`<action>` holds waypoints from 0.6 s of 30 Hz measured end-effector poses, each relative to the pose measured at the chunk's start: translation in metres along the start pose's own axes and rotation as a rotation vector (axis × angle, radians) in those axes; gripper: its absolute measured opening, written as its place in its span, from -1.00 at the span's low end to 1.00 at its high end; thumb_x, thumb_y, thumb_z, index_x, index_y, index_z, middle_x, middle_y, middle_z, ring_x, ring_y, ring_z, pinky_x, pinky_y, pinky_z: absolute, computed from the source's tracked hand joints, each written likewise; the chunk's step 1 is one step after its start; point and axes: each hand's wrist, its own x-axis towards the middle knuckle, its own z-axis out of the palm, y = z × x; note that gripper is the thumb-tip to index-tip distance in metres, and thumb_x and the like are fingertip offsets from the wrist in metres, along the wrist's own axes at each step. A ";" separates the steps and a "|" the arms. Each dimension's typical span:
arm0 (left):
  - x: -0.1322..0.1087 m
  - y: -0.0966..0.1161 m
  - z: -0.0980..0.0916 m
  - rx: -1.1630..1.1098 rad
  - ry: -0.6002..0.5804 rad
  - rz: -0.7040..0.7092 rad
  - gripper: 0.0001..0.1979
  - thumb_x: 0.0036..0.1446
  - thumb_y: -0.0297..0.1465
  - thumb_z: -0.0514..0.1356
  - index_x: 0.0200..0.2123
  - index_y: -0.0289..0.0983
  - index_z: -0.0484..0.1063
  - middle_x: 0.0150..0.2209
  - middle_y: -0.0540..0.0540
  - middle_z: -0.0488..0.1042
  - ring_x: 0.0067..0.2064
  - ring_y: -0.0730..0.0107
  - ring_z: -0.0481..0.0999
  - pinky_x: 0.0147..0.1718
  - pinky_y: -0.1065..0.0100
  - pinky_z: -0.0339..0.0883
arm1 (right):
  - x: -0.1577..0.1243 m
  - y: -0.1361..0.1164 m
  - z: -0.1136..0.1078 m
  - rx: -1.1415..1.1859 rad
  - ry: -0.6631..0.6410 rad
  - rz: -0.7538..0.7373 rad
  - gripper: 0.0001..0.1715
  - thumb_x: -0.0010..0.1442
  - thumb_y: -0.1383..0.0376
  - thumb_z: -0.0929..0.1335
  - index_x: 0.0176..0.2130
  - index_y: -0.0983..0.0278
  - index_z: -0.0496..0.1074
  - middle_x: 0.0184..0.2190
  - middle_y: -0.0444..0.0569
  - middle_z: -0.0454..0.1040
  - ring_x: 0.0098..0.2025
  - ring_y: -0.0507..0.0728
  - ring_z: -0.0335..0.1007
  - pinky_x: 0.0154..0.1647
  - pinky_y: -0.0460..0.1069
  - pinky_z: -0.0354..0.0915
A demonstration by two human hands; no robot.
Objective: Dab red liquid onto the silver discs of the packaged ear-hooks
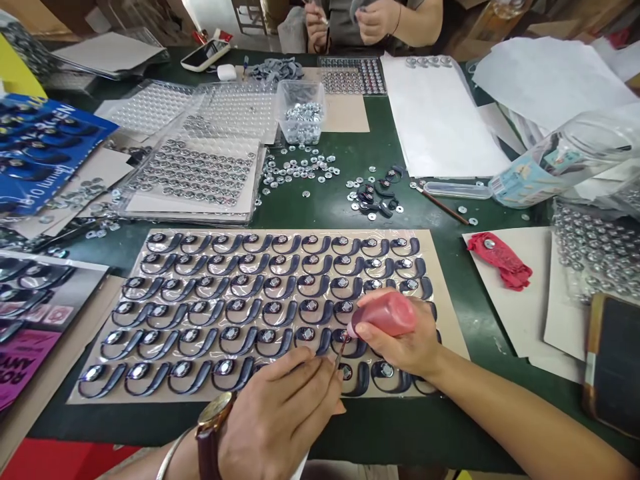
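Observation:
My right hand [407, 340] is wrapped around a small red squeeze bottle [387, 315], tilted with its narrow tip pointing down and left. The tip is close to one of the dark curled bands with round silver buttons, laid in rows on a film-covered cardboard sheet [453, 320]. My left hand [285, 407] rests over the sheet's front edge, fingers pressed together. A thin pointed tool [342, 351] sticks out from its fingertips toward the bottle tip; its kind is not clear. The left hand and wrist hide some front-row bands.
Beyond the sheet lie scattered metal discs [300, 167], a clear tub [301, 113] of discs and clear trays [193, 173] of round metal pieces. At right are a thin brown stick [445, 203], a plastic jar [565, 160], a red cloth [500, 260] and a phone [613, 360]. Another person's hands [375, 21] work opposite.

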 end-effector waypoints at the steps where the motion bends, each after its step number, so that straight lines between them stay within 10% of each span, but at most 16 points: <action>1: -0.001 0.000 0.000 -0.002 -0.005 0.000 -0.79 0.19 -0.52 0.16 -0.11 -0.44 0.46 -0.12 -0.18 0.54 -0.11 0.22 0.55 -0.05 0.18 0.40 | 0.001 -0.001 0.000 -0.019 0.006 -0.026 -0.86 0.10 0.24 0.40 -0.35 0.28 0.43 -0.50 -0.08 0.54 -0.55 0.04 0.47 -0.52 -0.08 0.42; 18: -0.002 -0.002 0.002 -0.050 0.020 -0.018 -0.76 0.17 -0.54 0.17 -0.08 -0.44 0.46 -0.11 -0.18 0.54 -0.09 0.21 0.54 -0.01 0.16 0.36 | -0.003 0.001 0.000 -0.094 0.092 -0.024 -0.91 0.08 0.31 0.41 -0.36 0.31 0.45 -0.49 -0.07 0.54 -0.58 0.02 0.44 -0.58 -0.09 0.37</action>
